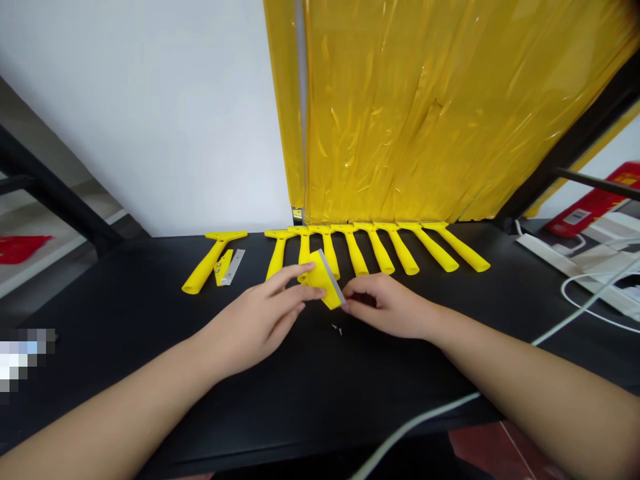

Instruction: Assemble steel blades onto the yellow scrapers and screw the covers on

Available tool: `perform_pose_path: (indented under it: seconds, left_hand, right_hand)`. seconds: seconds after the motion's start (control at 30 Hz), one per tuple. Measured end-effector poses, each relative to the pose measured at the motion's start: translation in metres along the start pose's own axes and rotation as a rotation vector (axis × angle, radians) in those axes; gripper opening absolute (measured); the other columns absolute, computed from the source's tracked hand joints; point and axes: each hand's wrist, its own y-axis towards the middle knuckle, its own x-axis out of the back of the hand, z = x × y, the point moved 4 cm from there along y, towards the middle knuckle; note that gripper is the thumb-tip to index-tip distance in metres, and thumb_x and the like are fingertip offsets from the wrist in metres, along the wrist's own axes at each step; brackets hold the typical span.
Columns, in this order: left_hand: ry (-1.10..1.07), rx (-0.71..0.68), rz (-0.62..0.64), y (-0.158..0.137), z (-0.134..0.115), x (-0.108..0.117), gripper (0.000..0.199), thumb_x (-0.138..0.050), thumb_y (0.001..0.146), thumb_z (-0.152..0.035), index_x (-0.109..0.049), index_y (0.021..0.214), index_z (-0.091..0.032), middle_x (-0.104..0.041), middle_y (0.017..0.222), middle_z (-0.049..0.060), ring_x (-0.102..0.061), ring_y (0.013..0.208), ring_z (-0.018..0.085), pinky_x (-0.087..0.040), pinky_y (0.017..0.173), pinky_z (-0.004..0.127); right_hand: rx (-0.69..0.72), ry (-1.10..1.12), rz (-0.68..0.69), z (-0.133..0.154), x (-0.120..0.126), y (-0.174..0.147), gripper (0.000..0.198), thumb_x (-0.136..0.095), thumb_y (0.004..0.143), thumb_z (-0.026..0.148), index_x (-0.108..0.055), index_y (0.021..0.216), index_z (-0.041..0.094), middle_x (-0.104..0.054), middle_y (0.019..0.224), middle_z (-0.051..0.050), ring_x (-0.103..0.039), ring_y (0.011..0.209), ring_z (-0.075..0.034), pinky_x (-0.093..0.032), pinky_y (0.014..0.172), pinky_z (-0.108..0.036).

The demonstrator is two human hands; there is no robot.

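Note:
My left hand (270, 310) grips a yellow scraper head (326, 288), tilted, above the black table (300, 400). A grey metal blade (332, 277) runs along the head's right edge. With thumb and forefinger, my right hand (387, 303) pinches the lower end of this blade. Just below lie two small screws, one screw (334, 326) beside another screw (341, 331). Behind my hands several yellow scraper handles stretch in a row, among them a handle (380, 250). Farther left are a separate handle (204, 267), a yellow clamp piece (223, 267) and a loose blade (233, 268).
A white cable (425, 415) crosses the table's front right, passing under my right forearm. White panel (150, 120) and yellow plastic sheeting (400, 120) close off the back. At right lie a red package (590, 200) and a white power strip (565, 267).

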Motion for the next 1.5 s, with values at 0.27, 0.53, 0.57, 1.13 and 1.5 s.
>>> perform_pose_path:
  seconds: [0.27, 0.53, 0.57, 1.13, 1.5]
  left_hand:
    - [-0.495, 0.189, -0.096, 0.004, 0.011, 0.001, 0.033, -0.06, 0.1, -0.026, -0.064, 0.132, -0.028, -0.057, 0.15, 0.011, -0.07, 0.113, 0.024, -0.064, 0.088, 0.037]
    - [-1.268, 0.475, -0.031, 0.007, 0.015, -0.014, 0.03, -0.069, 0.095, -0.03, -0.05, 0.119, -0.029, -0.065, 0.088, -0.001, -0.061, 0.052, 0.01, -0.044, 0.038, 0.015]
    - [-1.32, 0.489, -0.019, 0.008, 0.017, -0.014, 0.03, -0.068, 0.096, -0.03, -0.048, 0.119, -0.03, -0.064, 0.083, -0.002, -0.058, 0.048, 0.009, -0.042, 0.037, 0.014]
    - [-1.573, 0.527, 0.115, 0.01, 0.006, -0.027, 0.028, -0.056, 0.097, -0.023, -0.038, 0.118, -0.03, -0.065, 0.061, -0.002, -0.044, 0.034, 0.009, -0.036, 0.036, 0.012]
    - [-1.588, 0.548, 0.1, 0.009, 0.002, -0.034, 0.031, -0.063, 0.095, -0.025, -0.041, 0.116, -0.029, -0.065, 0.072, -0.003, -0.052, 0.04, 0.009, -0.037, 0.036, 0.013]
  right_hand:
    - [0.13, -0.383, 0.159, 0.009, -0.013, -0.005, 0.012, -0.076, 0.09, 0.025, -0.077, 0.1, 0.019, -0.071, 0.091, -0.005, -0.064, 0.08, -0.018, -0.05, 0.072, -0.03]
    - [0.124, -0.42, 0.16, 0.009, -0.019, -0.004, 0.002, -0.071, 0.093, 0.018, -0.071, 0.093, 0.019, -0.07, 0.088, -0.004, -0.062, 0.079, -0.018, -0.049, 0.077, -0.032]
    - [0.112, -0.403, 0.159, 0.009, -0.018, -0.004, 0.003, -0.071, 0.092, 0.016, -0.07, 0.092, 0.019, -0.069, 0.086, -0.003, -0.062, 0.077, -0.017, -0.049, 0.075, -0.032]
    - [0.083, 0.158, -0.265, 0.001, 0.003, -0.002, 0.004, -0.068, 0.094, 0.026, -0.066, 0.093, 0.022, -0.07, 0.087, -0.002, -0.066, 0.076, -0.016, -0.056, 0.074, -0.032]
    - [0.172, -0.026, -0.291, 0.011, 0.007, -0.002, 0.004, -0.069, 0.094, 0.021, -0.071, 0.093, 0.023, -0.058, 0.088, -0.003, -0.057, 0.078, -0.017, -0.051, 0.07, -0.033]
